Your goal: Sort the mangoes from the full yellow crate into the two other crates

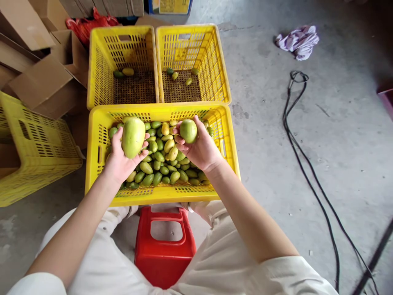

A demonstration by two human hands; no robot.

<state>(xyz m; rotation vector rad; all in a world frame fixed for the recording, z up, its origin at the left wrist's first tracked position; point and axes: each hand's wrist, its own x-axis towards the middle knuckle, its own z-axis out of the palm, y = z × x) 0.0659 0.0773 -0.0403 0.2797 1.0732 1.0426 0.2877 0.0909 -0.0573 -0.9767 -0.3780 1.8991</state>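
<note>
White short sleeves (294, 274) — loose off-white trousers (98, 258), soft creases.

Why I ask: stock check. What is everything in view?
Large fruit: one, green, left hand
Round fruit: one, green, right hand
Pile: many, green to yellow, near crate
Loose fruit: six, green to yellow; two far left crate, four far right crate
Crates: four, yellow, these plus left crate
Boxes: several, brown, upper left
Carton: one, blue and yellow, top
Bag: one, red, upper left
Stool: one, red, between legs
Cloth: one, lilac, floor
Cable: black, right, count unclear
Pink thing: one, right edge
Hands, forearms: two each, bare, centre
Legs: two, white trousers, below
</note>
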